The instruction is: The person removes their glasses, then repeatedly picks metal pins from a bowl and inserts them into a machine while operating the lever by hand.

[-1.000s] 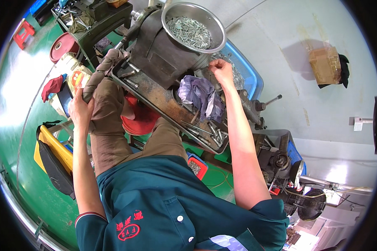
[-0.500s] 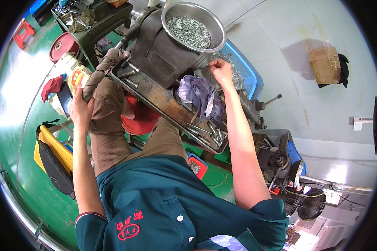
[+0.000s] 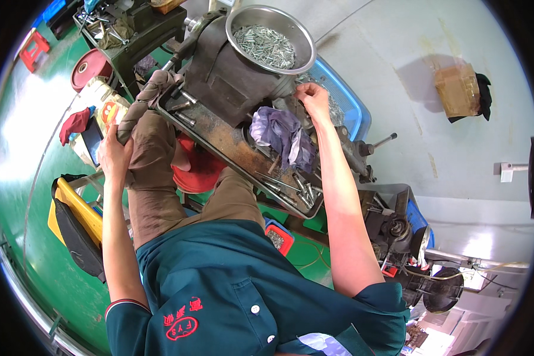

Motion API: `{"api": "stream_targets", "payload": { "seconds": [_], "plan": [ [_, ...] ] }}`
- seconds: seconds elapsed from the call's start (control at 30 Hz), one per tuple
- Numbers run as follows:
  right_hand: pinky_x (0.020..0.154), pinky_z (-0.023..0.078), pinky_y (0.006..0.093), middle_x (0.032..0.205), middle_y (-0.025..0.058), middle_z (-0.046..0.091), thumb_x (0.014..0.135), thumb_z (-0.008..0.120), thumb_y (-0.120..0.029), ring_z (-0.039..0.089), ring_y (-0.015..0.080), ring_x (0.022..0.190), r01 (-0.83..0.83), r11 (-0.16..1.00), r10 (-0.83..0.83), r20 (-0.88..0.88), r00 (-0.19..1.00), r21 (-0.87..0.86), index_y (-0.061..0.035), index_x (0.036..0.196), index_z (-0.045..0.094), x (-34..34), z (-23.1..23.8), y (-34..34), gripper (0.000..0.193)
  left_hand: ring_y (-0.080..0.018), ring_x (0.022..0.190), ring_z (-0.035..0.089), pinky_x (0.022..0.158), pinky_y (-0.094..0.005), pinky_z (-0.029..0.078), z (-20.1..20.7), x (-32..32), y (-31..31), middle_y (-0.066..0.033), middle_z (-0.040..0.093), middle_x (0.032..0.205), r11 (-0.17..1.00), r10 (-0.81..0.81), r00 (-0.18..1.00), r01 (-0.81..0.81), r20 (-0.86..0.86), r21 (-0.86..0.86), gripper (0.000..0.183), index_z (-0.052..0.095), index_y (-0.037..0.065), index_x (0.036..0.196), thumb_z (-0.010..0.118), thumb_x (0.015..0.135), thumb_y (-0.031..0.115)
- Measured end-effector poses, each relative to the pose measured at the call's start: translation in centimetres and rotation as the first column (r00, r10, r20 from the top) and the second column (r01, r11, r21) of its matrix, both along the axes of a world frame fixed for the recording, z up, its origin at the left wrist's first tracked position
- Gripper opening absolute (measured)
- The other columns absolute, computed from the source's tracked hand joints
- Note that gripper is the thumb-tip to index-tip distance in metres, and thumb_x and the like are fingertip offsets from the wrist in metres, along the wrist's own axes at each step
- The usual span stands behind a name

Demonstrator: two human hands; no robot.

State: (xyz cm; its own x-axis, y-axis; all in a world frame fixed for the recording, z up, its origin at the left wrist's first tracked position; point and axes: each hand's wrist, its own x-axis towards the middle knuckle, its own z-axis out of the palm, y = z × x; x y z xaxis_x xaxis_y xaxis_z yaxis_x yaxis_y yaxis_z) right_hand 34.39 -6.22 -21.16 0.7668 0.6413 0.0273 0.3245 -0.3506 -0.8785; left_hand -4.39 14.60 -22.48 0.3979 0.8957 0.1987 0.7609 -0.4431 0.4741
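My rust-brown, dark-rimmed rectangular metal tray (image 3: 224,137): stubby silvery cylindrical metal pieces (image 3: 185,118), ten o'clock; slender silvery metal rods (image 3: 303,188), four o'clock.

Lever (image 3: 136,115): taupe wrap, slants up to the left side of the machine (image 3: 216,86). Machine's dark, bulky; nose end mostly hidden (can't tell if loaded). Steel bowl (image 3: 303,45) sits on top, round, holding loose silvery pins (image 3: 264,46), heaped every which way.
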Motion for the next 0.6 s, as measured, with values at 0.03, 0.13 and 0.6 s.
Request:
{"api": "stream_targets", "payload": {
  "seconds": [0.03, 0.13, 0.6],
  "plan": [
    [0.063, 0.042, 0.0218, 0.071, 0.0073, 0.060, 0.064, 0.057, -0.002, 0.055, 0.0115, 0.065, 0.002, 1.000, -0.002, 0.000, 1.000, 0.002, 0.0030, 0.080, 0.058, -0.01, 0.06, -0.02, 0.016, -0.0358, 0.076, 0.055, 0.066, -0.0411, 0.044, -0.09, 0.00, 0.05, -0.0199, 0.058, 0.082, 1.000, 0.003, 1.000, -0.003, -0.001, 0.006, 0.036, 0.052, 0.005, 0.097, 0.059, 0.064, 0.018],
    [0.063, 0.042, 0.0217, 0.071, 0.0072, 0.060, 0.064, 0.057, -0.002, 0.055, 0.0114, 0.065, 0.014, 1.000, -0.014, -0.009, 1.000, 0.017, 0.0031, 0.080, 0.058, -0.07, 0.17, -0.05, 0.017, -0.0358, 0.076, 0.055, 0.066, -0.0410, 0.044, -0.02, 0.02, -0.07, -0.0198, 0.058, 0.082, 1.000, -0.007, 1.000, 0.007, 0.006, 0.026, 0.038, 0.052, 0.005, 0.098, 0.059, 0.064, 0.018],
    [0.063, 0.042, 0.0218, 0.071, 0.0082, 0.061, 0.065, 0.053, -0.001, 0.055, 0.0114, 0.065, 0.046, 0.994, -0.041, -0.050, 0.998, 0.095, 0.0038, 0.085, 0.060, -0.40, 0.51, -0.21, 0.022, -0.0361, 0.073, 0.056, 0.065, -0.0413, 0.044, -0.58, -0.17, 0.34, -0.0213, 0.058, 0.076, 0.999, 0.002, 1.000, -0.002, -0.017, 0.039, 0.038, 0.053, 0.006, 0.098, 0.060, 0.063, 0.020]
  ]
}}
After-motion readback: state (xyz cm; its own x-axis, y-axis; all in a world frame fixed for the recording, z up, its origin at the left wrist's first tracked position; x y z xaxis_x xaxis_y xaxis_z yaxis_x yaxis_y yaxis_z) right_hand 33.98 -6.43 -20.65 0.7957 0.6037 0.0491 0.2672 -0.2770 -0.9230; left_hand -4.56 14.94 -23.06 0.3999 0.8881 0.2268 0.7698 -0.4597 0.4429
